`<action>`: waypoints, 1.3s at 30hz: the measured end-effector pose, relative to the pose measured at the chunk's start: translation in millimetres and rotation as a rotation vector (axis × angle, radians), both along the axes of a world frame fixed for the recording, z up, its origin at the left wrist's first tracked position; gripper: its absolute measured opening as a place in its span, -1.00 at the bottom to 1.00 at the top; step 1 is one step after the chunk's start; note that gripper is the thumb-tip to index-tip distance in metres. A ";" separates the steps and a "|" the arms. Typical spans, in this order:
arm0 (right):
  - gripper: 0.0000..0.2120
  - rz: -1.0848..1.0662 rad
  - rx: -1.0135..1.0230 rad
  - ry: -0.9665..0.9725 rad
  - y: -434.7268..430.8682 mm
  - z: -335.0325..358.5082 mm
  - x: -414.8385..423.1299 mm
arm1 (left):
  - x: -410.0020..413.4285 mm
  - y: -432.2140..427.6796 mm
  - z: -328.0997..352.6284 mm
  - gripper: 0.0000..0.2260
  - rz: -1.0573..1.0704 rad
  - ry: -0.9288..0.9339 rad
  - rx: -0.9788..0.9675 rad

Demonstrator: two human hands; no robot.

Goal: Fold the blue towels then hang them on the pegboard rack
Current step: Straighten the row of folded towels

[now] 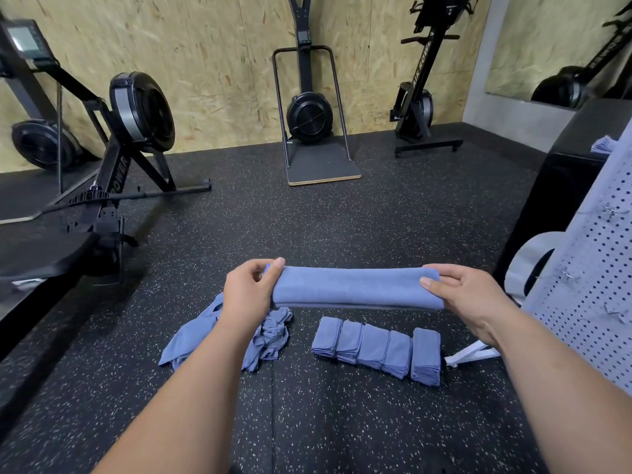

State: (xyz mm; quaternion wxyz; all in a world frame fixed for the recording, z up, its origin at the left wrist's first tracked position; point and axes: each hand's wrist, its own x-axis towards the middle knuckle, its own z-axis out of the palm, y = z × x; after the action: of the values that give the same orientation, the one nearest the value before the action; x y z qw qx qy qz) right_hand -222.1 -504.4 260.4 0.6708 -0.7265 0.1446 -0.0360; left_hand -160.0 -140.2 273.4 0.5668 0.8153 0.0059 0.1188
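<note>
Blue towel (pixel 355 287), folded into a long band, is held level between both hands. The left hand (pixel 249 292) pinches its left end and the right hand (pixel 472 299) grips its right end, fingers curled round the cloth. Below, on the speckled floor (pixel 342 217), folded towels (pixel 376 347) sit in a touching row, with a crumpled pile (pixel 270 333) to their left. The pegboard (pixel 588 268) stands at right. Rowers (pixel 136 111) line the far chipboard wall (pixel 222 63).

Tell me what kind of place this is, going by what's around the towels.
Most likely a gym: a rowing machine on the left, a fan-wheel ski trainer against the chipboard wall, speckled rubber flooring. The left hand and right hand hold a folded blue towel above it.
</note>
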 end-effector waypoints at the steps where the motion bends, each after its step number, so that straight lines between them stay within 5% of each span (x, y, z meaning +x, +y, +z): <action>1: -0.74 -0.017 -0.015 0.020 1.2 -2.8 0.3 | -1.1 -1.3 -3.2 -0.82 -0.038 0.042 -0.028; 8: -0.69 -0.158 -0.117 0.081 5.3 -17.3 9.8 | 7.7 -9.5 -22.0 -0.65 -0.262 0.404 -0.037; 10: -0.70 -0.190 -0.164 0.058 11.5 -13.9 13.0 | 14.5 -16.4 -29.4 -0.54 -0.225 0.393 0.054; 17: -0.66 -0.213 -0.366 -0.123 60.6 15.9 16.4 | 1.0 -71.7 -19.5 -0.82 -0.061 0.157 0.298; 23: -0.56 -0.061 -0.331 -0.185 98.9 13.5 9.8 | -13.9 -107.6 -24.5 -0.88 -0.107 0.295 0.019; 29: -0.44 0.028 -0.363 -0.182 120.3 -6.6 2.5 | -18.9 -120.5 -21.3 -0.73 -0.120 0.491 -0.519; 32: -0.53 0.060 -0.300 -0.179 123.3 -5.4 1.0 | -12.8 -115.5 -35.5 -0.53 -0.149 0.517 -0.532; 39: -0.83 -0.308 -0.275 -0.028 94.6 -38.0 11.1 | -7.5 -113.7 -69.1 -0.70 -0.263 0.594 -0.434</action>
State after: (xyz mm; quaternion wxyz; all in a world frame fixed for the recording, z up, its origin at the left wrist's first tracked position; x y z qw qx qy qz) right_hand -210.9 -409.8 222.4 0.5536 -0.7801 0.2385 -0.1676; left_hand -167.5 -253.9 204.4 0.7101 0.6690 0.0904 -0.2000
